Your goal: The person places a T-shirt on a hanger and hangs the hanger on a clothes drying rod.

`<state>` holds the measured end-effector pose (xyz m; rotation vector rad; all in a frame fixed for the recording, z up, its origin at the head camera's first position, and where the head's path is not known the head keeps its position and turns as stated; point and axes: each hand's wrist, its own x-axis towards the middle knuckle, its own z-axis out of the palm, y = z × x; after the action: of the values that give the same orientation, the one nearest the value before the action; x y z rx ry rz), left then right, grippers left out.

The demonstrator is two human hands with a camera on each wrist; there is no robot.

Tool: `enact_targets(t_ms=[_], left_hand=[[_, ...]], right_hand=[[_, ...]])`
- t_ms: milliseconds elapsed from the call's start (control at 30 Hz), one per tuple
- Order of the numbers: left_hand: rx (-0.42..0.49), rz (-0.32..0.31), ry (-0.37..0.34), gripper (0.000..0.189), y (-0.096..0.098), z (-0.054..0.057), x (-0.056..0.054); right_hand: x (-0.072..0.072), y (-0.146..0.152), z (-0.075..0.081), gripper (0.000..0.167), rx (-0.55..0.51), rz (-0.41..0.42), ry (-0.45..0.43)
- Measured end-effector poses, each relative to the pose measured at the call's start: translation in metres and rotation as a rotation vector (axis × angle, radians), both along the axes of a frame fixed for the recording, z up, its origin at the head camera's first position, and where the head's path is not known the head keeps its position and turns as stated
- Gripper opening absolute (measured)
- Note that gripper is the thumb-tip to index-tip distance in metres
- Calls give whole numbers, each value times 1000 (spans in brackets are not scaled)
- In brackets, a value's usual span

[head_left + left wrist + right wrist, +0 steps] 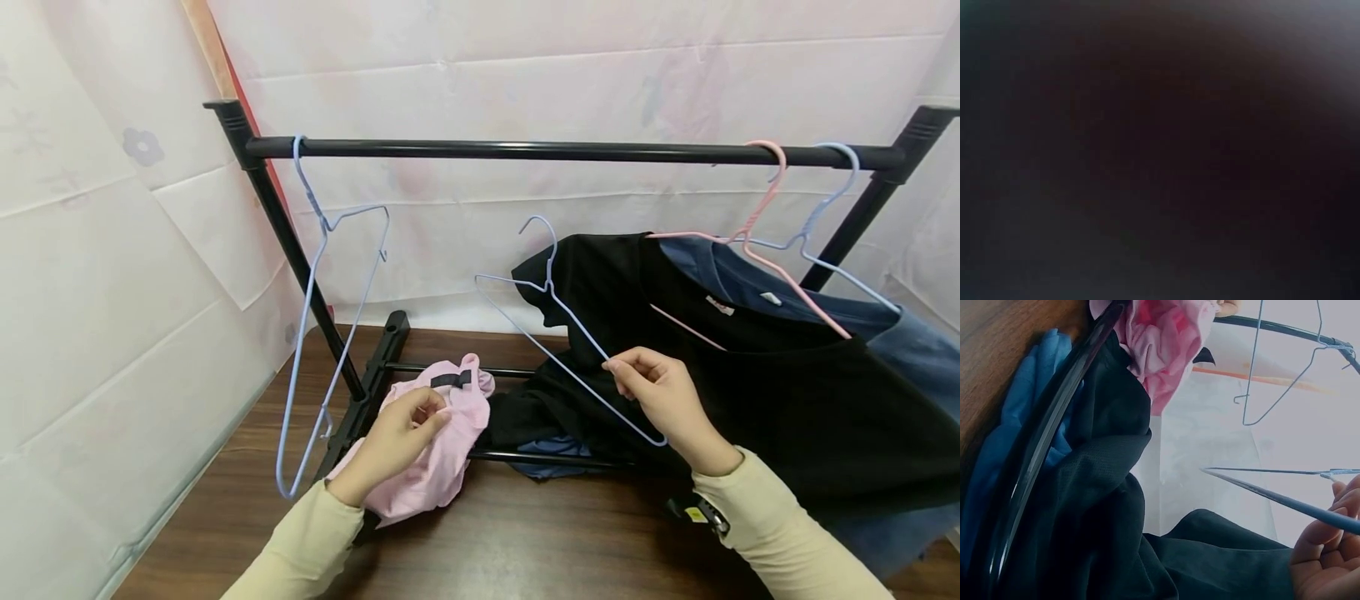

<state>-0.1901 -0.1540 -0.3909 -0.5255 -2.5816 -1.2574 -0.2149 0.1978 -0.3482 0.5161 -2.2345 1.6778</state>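
Note:
Between thumb and fingertips my right hand (663, 396) pinches a light blue wire hanger (577, 317) by its sloping side, its hook up and off the rail. The right wrist view shows the same hanger (1260, 490) in the fingers, with no garment on it. A crumpled pink garment (427, 479) with a black strip near its top edge is bunched at the rack's left foot. My left hand (401, 442) pinches its fabric near that strip. The left wrist view is dark and blurred.
A black clothes rack holds a top rail (525, 150). An empty blue hanger (307, 317) hangs at its left end. At the right, a black shirt (750, 400) on a pink hanger (765, 200) and a blue shirt (922, 350) hang, their lower parts overlapping the rack's base.

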Motion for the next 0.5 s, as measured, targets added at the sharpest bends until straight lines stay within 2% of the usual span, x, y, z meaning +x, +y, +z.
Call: enact_targets(t_ms=[233,400,500], left_hand=[[-166,-100,-7,7,10,-7,-3],[-270,-123,-55,10,14,-3,-3],[-285,-123,-69,9,14,2,-3]], right_hand=[[1,2,-3,16,14,3,-18],[4,3,-4,16,15,11,-22],[6,3,-5,15,15,18,-22]])
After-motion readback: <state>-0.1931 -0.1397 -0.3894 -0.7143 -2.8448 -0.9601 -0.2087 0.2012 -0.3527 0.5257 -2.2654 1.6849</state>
